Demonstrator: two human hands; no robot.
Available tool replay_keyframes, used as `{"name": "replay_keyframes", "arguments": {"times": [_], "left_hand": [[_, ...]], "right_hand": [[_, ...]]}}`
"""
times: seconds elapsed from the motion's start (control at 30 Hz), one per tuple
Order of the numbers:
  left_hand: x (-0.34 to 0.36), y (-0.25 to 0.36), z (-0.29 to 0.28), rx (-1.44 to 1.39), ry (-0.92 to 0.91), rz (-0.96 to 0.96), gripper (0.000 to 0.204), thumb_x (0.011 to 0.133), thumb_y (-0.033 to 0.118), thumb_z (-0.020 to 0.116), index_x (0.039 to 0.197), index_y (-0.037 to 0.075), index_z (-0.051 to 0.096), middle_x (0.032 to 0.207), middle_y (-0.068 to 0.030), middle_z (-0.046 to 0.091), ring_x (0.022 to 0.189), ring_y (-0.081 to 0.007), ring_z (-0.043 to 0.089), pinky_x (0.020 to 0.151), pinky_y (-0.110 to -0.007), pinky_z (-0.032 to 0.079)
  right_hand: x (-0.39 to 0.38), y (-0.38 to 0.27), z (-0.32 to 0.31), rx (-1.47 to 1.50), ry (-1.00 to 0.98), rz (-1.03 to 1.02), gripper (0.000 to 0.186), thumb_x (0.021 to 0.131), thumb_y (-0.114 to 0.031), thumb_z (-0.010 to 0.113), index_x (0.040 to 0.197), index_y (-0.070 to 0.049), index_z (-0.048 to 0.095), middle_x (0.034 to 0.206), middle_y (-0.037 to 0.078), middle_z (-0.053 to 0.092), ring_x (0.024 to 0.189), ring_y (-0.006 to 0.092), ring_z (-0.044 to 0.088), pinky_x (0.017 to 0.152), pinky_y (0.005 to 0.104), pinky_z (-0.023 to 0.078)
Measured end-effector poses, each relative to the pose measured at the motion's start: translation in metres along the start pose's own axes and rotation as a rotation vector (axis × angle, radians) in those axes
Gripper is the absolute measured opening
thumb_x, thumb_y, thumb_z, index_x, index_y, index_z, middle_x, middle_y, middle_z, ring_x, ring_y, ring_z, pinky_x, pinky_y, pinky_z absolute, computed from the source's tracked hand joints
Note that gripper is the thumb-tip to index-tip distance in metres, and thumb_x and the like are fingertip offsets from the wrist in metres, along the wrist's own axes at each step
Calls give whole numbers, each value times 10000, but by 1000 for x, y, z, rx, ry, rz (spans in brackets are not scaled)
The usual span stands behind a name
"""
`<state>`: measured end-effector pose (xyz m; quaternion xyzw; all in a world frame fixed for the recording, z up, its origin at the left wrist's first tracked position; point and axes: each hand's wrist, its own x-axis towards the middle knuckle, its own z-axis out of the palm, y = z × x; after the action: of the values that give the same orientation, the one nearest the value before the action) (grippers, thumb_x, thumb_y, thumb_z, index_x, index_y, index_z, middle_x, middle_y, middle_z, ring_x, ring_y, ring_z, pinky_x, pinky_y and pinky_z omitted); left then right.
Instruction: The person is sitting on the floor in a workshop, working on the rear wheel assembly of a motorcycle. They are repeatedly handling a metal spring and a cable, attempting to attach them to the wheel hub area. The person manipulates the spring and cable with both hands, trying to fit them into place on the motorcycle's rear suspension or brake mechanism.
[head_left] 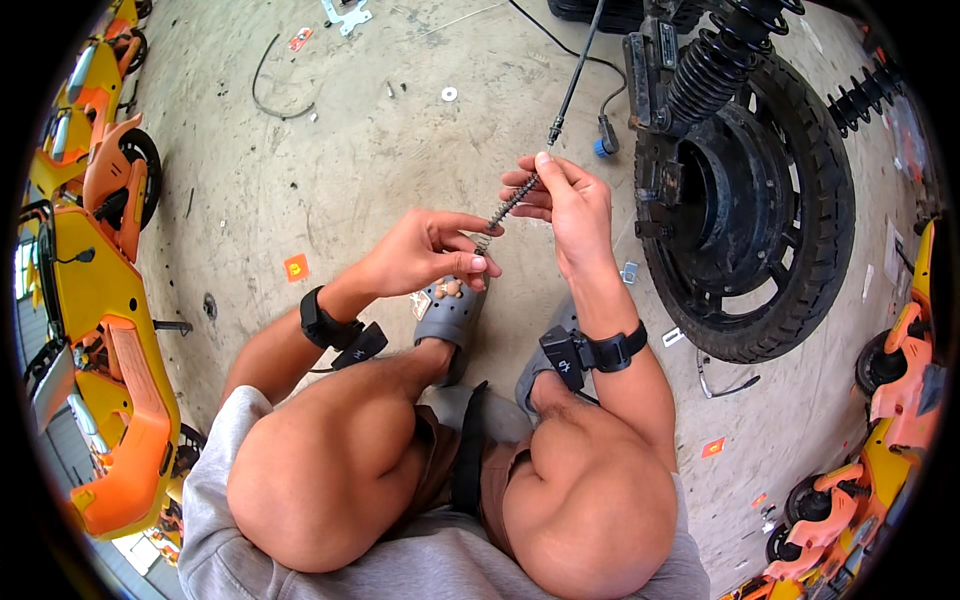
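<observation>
A black brake cable (577,80) comes down from the top of the head view to my hands, with a metal fitting (556,129) near its lower part. Below the fitting, a thin coil spring (513,201) slants down to the left around the cable's end. My right hand (580,205) pinches the cable at the spring's upper end between thumb and forefinger. Thumb and fingers of my left hand (425,250) close on the spring's lower end. The cable's very tip is hidden by the left fingers.
To the right stands a black wheel (745,345) with a hub, beside a shock absorber (715,65). A black lead with a blue-ended plug (606,140) lies near it. A washer (449,94) and a bent hose (262,95) lie on the floor. Yellow-orange vehicles (120,300) line both sides.
</observation>
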<state>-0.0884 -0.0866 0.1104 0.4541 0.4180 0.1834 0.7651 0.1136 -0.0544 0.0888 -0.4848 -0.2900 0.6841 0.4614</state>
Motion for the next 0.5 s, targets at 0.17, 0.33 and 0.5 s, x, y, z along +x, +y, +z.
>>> {"name": "replay_keyframes", "arguments": {"times": [0.17, 0.33, 0.5], "left_hand": [[0, -4, 1, 180, 62, 97, 433, 893, 58, 655, 1284, -66, 514, 971, -131, 717, 784, -129, 669, 734, -272, 543], [-3, -1, 2, 148, 116, 92, 499, 889, 51, 662, 1344, -18, 469, 1016, -142, 700, 831, -144, 666, 785, -296, 546], [4, 4, -12, 150, 24, 97, 532, 908, 107, 653, 1380, 11, 428, 1007, -103, 676, 870, -136, 639, 832, -302, 523]], "right_hand": [[2, -2, 0, -39, -26, -41, 294, 977, -216, 534, 953, 54, 649, 838, 143, 699, 725, 188, 699, 635, 294, 571], [3, -5, -3, 8, -10, 17, 288, 979, -201, 532, 945, 58, 652, 842, 143, 700, 733, 187, 695, 672, 297, 572], [6, 5, -3, -30, -55, -40, 284, 980, -213, 534, 981, 47, 648, 927, 157, 704, 843, 218, 700, 786, 334, 561]]}}
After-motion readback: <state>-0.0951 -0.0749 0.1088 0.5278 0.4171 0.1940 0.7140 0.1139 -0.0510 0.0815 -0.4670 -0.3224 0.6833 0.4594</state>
